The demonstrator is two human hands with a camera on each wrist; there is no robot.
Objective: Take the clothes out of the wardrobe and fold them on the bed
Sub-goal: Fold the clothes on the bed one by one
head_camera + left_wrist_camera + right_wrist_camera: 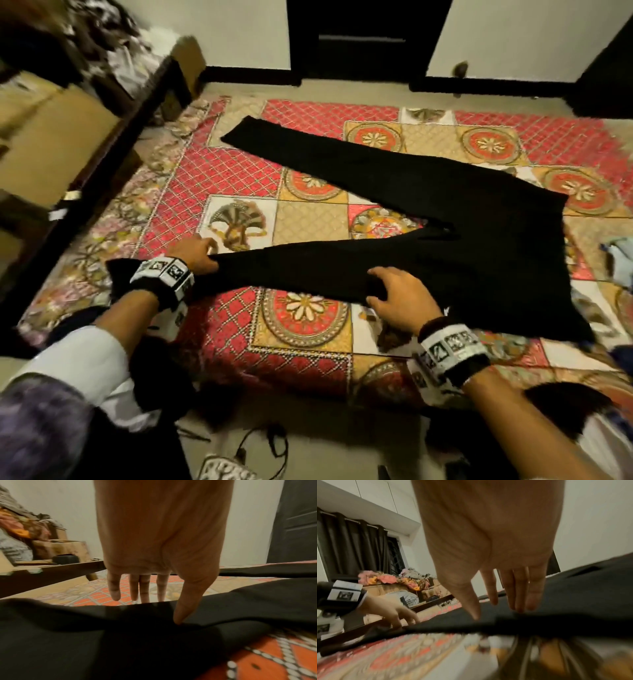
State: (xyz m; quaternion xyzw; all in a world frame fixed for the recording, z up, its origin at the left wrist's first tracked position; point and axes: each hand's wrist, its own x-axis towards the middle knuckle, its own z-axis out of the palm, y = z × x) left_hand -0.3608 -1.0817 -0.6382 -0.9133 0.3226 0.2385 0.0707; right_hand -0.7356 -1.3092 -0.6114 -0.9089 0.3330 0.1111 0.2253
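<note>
Black trousers [445, 222] lie spread on the patterned red and gold bed cover [308, 325], legs apart and pointing left. My left hand [200, 255] holds the near leg close to its hem. In the left wrist view its thumb [178, 615] digs into the cloth [68, 635] while the straight fingers [115, 588] reach past the leg's far edge. My right hand [394, 294] grips the same leg at mid-length, fingers [518, 595] on top and thumb at the near edge. Between the hands the leg [573, 595] looks slightly raised off the bed.
A dark wooden frame with cardboard boxes [51, 137] and a heap of clothes [102, 34] runs along the left. A dark door [359, 41] stands beyond the bed. Cables [260, 445] lie on the floor near me. A pale blue cloth [620, 260] sits at the bed's right edge.
</note>
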